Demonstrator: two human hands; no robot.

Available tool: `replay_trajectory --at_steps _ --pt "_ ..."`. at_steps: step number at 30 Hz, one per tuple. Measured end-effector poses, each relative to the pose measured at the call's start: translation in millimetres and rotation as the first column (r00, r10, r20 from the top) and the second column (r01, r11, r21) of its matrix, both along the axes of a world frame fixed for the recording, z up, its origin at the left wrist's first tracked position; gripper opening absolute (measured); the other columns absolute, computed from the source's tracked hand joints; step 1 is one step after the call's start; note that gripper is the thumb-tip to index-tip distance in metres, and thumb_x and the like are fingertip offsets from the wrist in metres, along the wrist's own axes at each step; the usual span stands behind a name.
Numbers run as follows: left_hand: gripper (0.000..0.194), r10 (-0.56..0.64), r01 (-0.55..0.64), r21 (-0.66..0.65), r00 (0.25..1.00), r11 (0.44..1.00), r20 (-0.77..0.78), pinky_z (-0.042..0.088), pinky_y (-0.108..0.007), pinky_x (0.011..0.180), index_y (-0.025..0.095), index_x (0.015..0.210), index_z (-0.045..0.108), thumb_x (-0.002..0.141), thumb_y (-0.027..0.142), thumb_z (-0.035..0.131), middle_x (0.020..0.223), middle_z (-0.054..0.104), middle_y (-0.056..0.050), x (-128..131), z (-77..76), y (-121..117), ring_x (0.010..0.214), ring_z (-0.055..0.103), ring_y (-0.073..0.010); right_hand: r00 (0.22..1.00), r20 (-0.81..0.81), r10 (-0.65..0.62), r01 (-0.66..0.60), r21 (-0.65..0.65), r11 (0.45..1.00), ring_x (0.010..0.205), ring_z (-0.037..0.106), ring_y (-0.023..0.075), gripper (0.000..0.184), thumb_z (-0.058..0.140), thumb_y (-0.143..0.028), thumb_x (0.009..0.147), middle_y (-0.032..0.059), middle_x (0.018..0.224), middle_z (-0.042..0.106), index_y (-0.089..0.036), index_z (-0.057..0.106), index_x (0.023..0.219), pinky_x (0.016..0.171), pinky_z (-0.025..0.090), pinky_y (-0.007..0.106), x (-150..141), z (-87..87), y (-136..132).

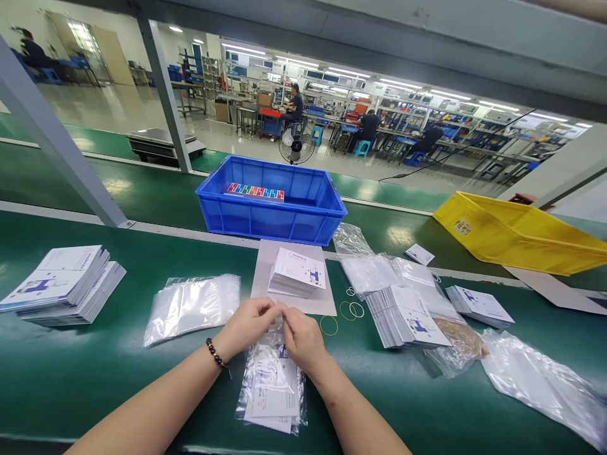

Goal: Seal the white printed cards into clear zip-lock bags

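Note:
My left hand point(251, 323) and my right hand point(303, 338) meet at their fingertips, both pinched closed at the upper edge of a clear plastic bag point(300, 414). Printed white leaflets point(275, 401) show through the bag, which lies on the green table below my hands. My fingers hide the exact spot they grip. Just beyond them, a stack of white booklets point(298, 268) with a purple picture rests on a pale cardboard sheet point(262, 278). Left of my left hand sits a pile of flat clear bags point(192, 306).
A blue bin point(270, 218) holds a colourful printed item; a yellow bin point(516, 234) stands at right. More booklets are stacked at far left point(61, 278) and right point(408, 319). Rubber bands point(329, 325) and loose plastic bags point(370, 275) lie right of the cardboard. A metal post point(61, 133) rises at left.

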State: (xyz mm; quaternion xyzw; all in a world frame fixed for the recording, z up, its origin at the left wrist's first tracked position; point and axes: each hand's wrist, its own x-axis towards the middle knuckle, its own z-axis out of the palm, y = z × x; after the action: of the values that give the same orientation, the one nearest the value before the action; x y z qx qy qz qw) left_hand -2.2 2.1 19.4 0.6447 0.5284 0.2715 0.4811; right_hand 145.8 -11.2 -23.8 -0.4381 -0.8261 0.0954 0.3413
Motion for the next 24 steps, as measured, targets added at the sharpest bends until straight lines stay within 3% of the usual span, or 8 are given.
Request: replay_trajectory --at_steps 4,9,15,21,24 --pt "0.032 0.153 -0.111 -0.177 0.956 0.978 0.248 0.032 -0.023 0.044 0.016 0.052 0.049 0.071 0.041 0.045 0.049 0.047 0.002 6 -13.1 5 0.045 0.041 -0.0102 0.998 -0.057 0.007 -0.009 -0.035 0.999 0.069 0.059 0.0190 0.034 0.033 -0.016 0.085 0.0102 0.077 0.063 -0.011 0.054 0.111 0.061 0.049 0.031 -2 5.1 0" --pt "0.026 0.155 -0.105 -0.160 0.926 0.982 0.343 0.030 -0.021 0.045 0.015 0.051 0.049 0.066 0.036 0.054 0.045 0.042 0.005 7 -18.5 3 0.045 0.037 -0.0081 0.958 -0.283 -0.056 -0.014 -0.239 0.971 0.064 0.054 0.0140 0.015 0.049 -0.020 0.079 0.0040 0.076 0.062 -0.018 0.061 0.088 0.059 0.045 0.026 -4 14.2 -1" --pt "0.030 0.077 -0.048 -0.099 0.948 0.994 0.308 0.027 -0.021 0.046 0.017 0.048 0.042 0.067 0.037 0.054 0.047 0.039 0.005 3 -20.6 0 0.047 0.033 -0.0081 0.961 -0.259 -0.100 0.023 -0.285 0.958 0.052 0.044 0.0105 0.025 0.041 -0.018 0.081 -0.0020 0.055 0.047 -0.019 0.050 0.057 0.050 0.036 0.022 -6 15.3 1" --pt "0.037 0.003 0.011 -0.077 0.984 0.997 0.178 0.024 -0.022 0.045 0.018 0.049 0.036 0.075 0.044 0.042 0.047 0.034 0.006 5 -23.6 -3 0.047 0.029 -0.0089 0.992 -0.096 -0.082 0.071 -0.115 0.991 0.053 0.041 0.0120 0.027 0.037 -0.015 0.081 -0.0006 0.055 0.044 -0.020 0.041 0.055 0.050 0.031 0.024 -8 9.9 1" --pt "0.038 -0.020 0.019 0.013 0.996 1.000 0.090 0.024 -0.024 0.047 0.019 0.047 0.033 0.076 0.042 0.038 0.047 0.032 0.005 6 -25.9 -3 0.048 0.029 -0.0097 0.988 -0.086 -0.129 0.120 -0.099 0.988 0.052 0.040 0.0121 0.027 0.037 -0.015 0.081 -0.0007 0.054 0.043 -0.021 0.039 0.054 0.050 0.030 0.025 -10 7.7 0"
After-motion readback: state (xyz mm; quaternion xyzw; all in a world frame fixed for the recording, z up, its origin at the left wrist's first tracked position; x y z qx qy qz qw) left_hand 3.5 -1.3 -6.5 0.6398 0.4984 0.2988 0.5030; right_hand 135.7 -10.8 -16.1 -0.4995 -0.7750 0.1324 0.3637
